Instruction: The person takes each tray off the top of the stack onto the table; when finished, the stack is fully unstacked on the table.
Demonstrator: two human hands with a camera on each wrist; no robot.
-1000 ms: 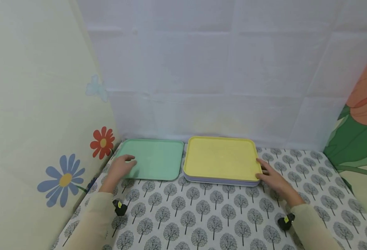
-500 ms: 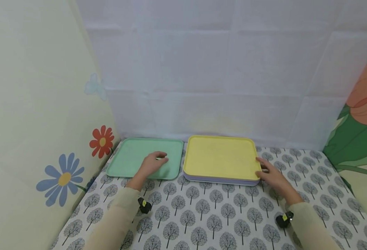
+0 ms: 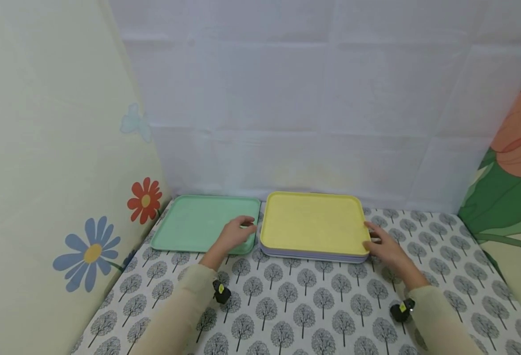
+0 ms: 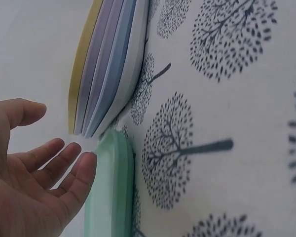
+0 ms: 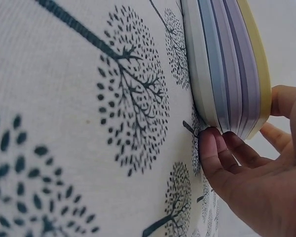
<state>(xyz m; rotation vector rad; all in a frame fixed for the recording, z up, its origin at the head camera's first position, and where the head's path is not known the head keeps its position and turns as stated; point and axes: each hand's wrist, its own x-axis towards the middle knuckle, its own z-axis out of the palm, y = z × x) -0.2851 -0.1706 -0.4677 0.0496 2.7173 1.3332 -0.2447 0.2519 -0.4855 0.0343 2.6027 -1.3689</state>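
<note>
A stack of trays (image 3: pixel 315 258) is on the cloth-covered counter (image 3: pixel 287 305), whose print shows dark trees. On its top lies a yellow tray (image 3: pixel 311 222); under this one, the left wrist view shows two purple trays (image 4: pixel 86 84), then a blue tray (image 4: pixel 122 57), and at the bottom a white tray (image 4: pixel 129 71). A green tray (image 3: pixel 200 219) lies flat to the left of the stack, just beside it, with a narrow gap between them.

The right hand (image 3: pixel 386 250) is at the right side of the stack. Its grip is grasping the stack by this edge: the thumb is on the rim of the yellow tray, while the other fingers (image 5: pixel 210 149) curl against the edges of the lower trays.

The left hand (image 3: pixel 234 234) is over the right part of the green tray, and its fingertips point to the stack without touching it. Its grip is released, with the fingers loosely bent and nothing between them.

Both arms wear light sleeves (image 3: pixel 181 304). Behind the trays hangs a white sheet (image 3: pixel 296 98) with fold lines. On the left wall there are a blue flower (image 3: pixel 93 254) and a red flower (image 3: pixel 146 201).
</note>
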